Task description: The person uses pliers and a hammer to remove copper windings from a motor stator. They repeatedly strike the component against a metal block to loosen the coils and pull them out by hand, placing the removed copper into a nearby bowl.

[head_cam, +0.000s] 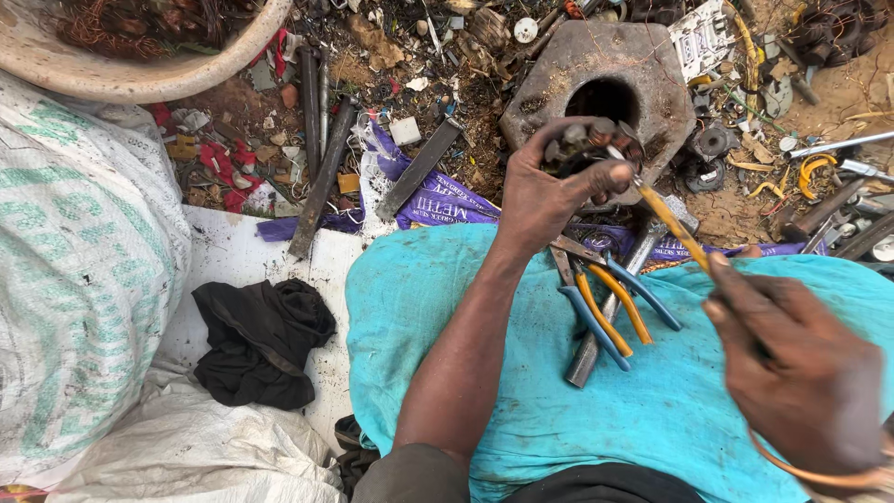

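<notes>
My left hand (549,191) grips a small dark metal part (589,142) with wires, held above the grey block. My right hand (796,368) holds an orange-handled tool (672,222) whose tip touches that part; the hand is blurred. Two pliers with blue and orange handles (605,303) lie on the teal cloth (643,410) over my lap, beside a grey metal bar (596,340).
A heavy grey metal block with a round hole (652,70) sits ahead on littered dirt. Iron bars and chisels (321,172) lie at the left. A white woven sack (74,270), black rag (261,340) and beige basin (140,70) are at left.
</notes>
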